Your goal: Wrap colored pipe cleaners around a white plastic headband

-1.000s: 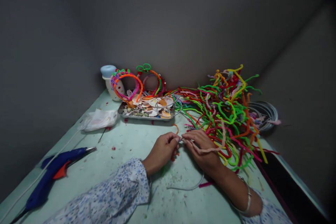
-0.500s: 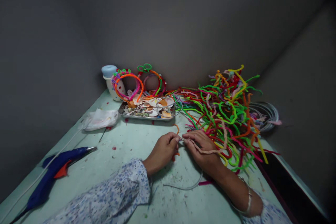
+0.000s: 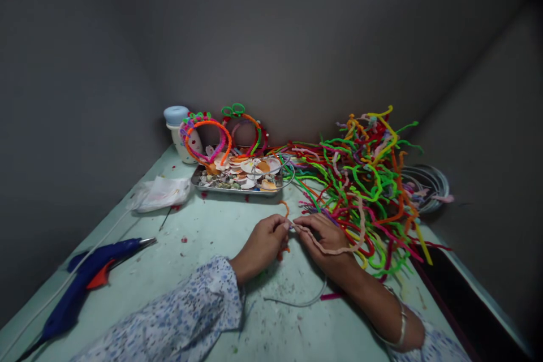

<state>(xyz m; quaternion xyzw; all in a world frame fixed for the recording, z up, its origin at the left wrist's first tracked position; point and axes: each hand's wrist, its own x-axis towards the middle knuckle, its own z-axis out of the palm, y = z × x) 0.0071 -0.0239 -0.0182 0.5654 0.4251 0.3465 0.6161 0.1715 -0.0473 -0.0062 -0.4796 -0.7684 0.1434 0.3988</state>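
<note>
My left hand (image 3: pixel 265 237) and my right hand (image 3: pixel 324 237) meet fingertip to fingertip above the table, both closed. Between them runs a pale pink pipe cleaner (image 3: pixel 335 251), pinched at its end; its free length loops back over my right hand. Bits of an orange pipe cleaner (image 3: pixel 284 207) stick out above and below my left fingers. A grey wire (image 3: pixel 297 304) curves out from under my right hand along the table, near a short magenta piece (image 3: pixel 331 296). My fingers hide the exact spot where the strands meet.
A metal tray of shells (image 3: pixel 237 191) stands behind my hands, with pipe-cleaner headbands (image 3: pixel 208 123) and a lidded jar (image 3: pixel 186 144). Tangled pipe cleaners (image 3: pixel 369 181) and coiled wire (image 3: pixel 441 186) lie right. A blue glue gun (image 3: pixel 70 294) and plastic bag (image 3: pixel 163 193) lie left.
The pink pipe cleaner's loop has shifted slightly, now lying a little lower over my right hand, with its end across the fingertips. Both hands have barely moved.
</note>
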